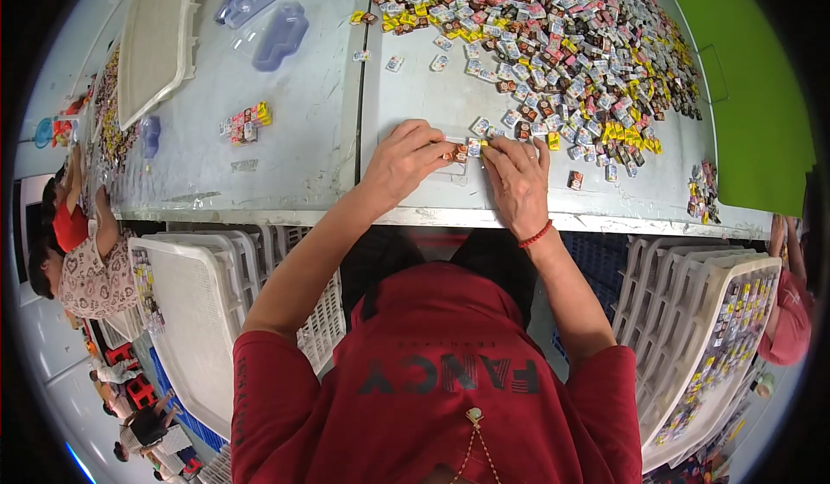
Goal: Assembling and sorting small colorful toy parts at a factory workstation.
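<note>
Two hands meet: our left hand (405, 162) and right hand (517, 181) each pinch small wrapped pieces (467, 148) lying between their fingertips, the heaped pile (562, 43) just beyond.

- small wrapped pieces (464, 149) between both hands: mostly covered by fingertips, count unreadable
- left hand (405, 162) and right hand (519, 185): grip on the pieces can't be resolved
- pile of wrapped pieces (553, 43) at 12 o'clock: cut by top edge, wrappers too small to tell apart
- green board (748, 95) at 2 o'clock: cut by fisheye rim
- white trays (194, 311) at 8 o'clock: partly behind the person's arm
- people at 9 o'clock: warped at the rim
</note>
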`<state>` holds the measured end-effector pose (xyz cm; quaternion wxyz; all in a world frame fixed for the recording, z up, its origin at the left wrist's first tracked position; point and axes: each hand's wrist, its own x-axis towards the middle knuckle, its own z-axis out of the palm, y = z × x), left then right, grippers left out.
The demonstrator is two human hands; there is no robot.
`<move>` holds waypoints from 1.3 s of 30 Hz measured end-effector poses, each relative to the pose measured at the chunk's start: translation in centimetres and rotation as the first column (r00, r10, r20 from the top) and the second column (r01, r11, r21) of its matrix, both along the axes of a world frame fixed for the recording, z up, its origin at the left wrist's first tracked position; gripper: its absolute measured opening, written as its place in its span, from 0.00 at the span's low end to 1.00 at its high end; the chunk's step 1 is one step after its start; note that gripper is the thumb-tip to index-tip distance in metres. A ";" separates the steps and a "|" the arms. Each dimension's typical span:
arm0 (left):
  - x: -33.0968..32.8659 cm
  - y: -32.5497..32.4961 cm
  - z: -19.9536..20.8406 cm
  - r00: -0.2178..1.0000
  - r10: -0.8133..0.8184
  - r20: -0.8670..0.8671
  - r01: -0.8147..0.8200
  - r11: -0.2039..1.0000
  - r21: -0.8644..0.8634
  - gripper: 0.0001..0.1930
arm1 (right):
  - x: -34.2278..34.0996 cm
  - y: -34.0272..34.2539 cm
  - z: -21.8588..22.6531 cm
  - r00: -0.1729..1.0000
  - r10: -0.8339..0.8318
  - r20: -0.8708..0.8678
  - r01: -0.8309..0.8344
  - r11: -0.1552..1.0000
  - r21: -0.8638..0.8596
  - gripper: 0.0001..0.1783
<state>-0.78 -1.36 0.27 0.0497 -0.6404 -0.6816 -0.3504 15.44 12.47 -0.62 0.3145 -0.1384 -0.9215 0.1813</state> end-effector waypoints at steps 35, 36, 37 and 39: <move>-1.6 -0.6 -0.8 1.000 0.013 -0.014 -0.013 1.000 0.015 0.13 | -1.8 -0.6 1.6 0.997 0.068 0.022 -0.068 0.997 0.037 0.14; -1.6 -0.5 -0.8 1.000 0.017 -0.001 -0.017 1.000 0.018 0.12 | -2.1 -0.7 1.5 0.994 0.102 0.040 -0.104 0.993 0.056 0.14; -1.5 -0.4 -0.8 1.000 0.016 0.000 -0.016 1.000 0.019 0.12 | -2.4 -0.8 1.1 0.995 0.097 0.030 -0.099 0.993 0.066 0.12; -1.3 -0.3 -0.8 0.993 0.054 0.106 -0.061 0.996 0.069 0.10 | -2.5 -0.8 0.7 0.996 0.089 0.020 -0.090 0.994 0.061 0.10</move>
